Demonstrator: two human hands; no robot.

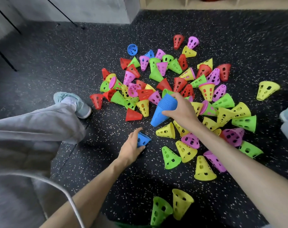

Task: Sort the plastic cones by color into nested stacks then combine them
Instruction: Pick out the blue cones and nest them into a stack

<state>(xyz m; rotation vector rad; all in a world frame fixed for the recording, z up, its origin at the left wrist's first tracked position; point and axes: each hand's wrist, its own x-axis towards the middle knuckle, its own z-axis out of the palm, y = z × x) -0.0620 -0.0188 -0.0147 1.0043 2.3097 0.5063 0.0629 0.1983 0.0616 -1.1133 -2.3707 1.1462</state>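
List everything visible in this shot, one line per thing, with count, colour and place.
blue stack: one nested stack, blue, held above the pile's near edge
single blue cone: one, blue, on the floor in the left hand's grip
loose blue cones: two seen, blue, far left edge of the pile
scattered cones: dozens, red, green, yellow and pink, spread over the floor; exact count unclear
floor: one, black with pale speckles
metal legs: several, black, top left
shelf: one, pale wood, top edge
shoe: one, pale blue-grey, left
trouser leg: one, grey, left
left hand: on the single blue cone
right hand: holding the blue stack
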